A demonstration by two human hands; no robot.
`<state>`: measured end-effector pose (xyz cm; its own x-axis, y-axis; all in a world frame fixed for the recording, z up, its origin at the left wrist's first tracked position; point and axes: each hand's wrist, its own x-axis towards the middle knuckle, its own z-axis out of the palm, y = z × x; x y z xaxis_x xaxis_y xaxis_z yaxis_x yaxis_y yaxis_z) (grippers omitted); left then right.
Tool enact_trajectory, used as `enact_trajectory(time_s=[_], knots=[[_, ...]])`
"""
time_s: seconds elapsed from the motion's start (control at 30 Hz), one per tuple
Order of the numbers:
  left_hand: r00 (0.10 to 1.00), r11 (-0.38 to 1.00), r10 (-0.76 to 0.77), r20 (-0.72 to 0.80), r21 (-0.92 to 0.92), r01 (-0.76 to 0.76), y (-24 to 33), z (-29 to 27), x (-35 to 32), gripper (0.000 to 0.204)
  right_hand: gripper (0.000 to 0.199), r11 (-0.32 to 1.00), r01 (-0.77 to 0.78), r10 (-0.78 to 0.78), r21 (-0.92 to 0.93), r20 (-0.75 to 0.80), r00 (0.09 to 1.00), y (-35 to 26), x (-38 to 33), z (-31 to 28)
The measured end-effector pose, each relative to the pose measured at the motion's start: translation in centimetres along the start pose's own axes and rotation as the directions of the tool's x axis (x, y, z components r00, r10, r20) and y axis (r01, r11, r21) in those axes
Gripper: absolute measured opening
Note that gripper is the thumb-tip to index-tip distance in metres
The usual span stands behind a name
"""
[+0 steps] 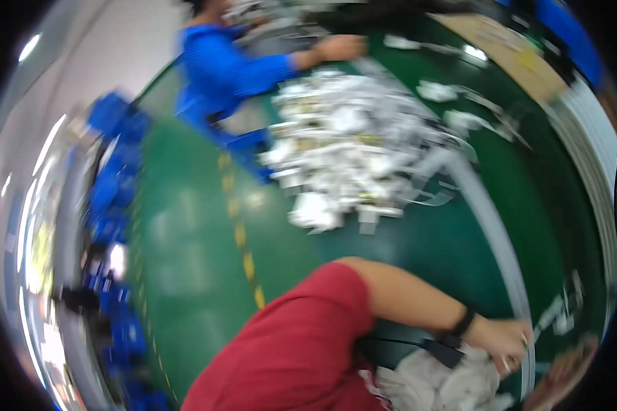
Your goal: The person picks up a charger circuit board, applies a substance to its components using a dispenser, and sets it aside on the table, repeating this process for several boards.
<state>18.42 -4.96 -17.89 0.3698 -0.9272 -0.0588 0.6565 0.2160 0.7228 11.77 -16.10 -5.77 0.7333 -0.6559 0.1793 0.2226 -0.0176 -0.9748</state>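
My left hand [502, 344] reaches out from a red sleeve, with a black band and a small black box [445, 351] at the wrist. Its fingers are curled beside a grey-white strip [526, 370]; what they hold, if anything, I cannot make out. Just below it lies a heap of whitish pieces [445, 383], partly cut off by the lower edge. At the lower right, my right hand [562, 370] shows only in part, its fingers smeared by motion. Small white parts with a thin strap [562, 318] lie beyond the hands.
A large pile of white parts [349, 130] covers the middle of the green surface [185, 226]. Behind it a co-worker in a blue sleeve [236, 68] reaches an arm across. More white corded pieces [469, 123] lie at the far right. Blue bins [113, 185] line the left.
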Motion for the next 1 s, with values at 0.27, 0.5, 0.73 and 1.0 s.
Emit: enact_trajectory(time_s=[0.27,0.5,0.73,1.0], knots=[[0.969,0.963,-0.244,0.035,-0.112,0.247,1.8,-1.7,-1.0,0.036,0.029,0.971,-0.073,0.029,0.229,0.191,0.981,2.6,3.9,-0.2],[0.962,0.968,-0.247,0.115,-0.017,0.25,3.2,0.2,-1.5,0.045,0.034,0.998,0.007,-0.02,0.061,0.22,0.975,-0.1,3.6,0.4],[0.964,0.974,-0.211,0.16,-0.051,0.222,3.8,0.1,-3.4,0.045,0.036,1.0,0.008,-0.011,0.013,0.222,0.975,-1.2,2.1,2.8],[0.962,0.977,-0.188,0.2,-0.059,0.203,4.7,-0.1,-3.8,0.045,0.037,0.998,0.051,-0.043,-0.023,0.265,0.963,-2.0,1.8,3.8]])
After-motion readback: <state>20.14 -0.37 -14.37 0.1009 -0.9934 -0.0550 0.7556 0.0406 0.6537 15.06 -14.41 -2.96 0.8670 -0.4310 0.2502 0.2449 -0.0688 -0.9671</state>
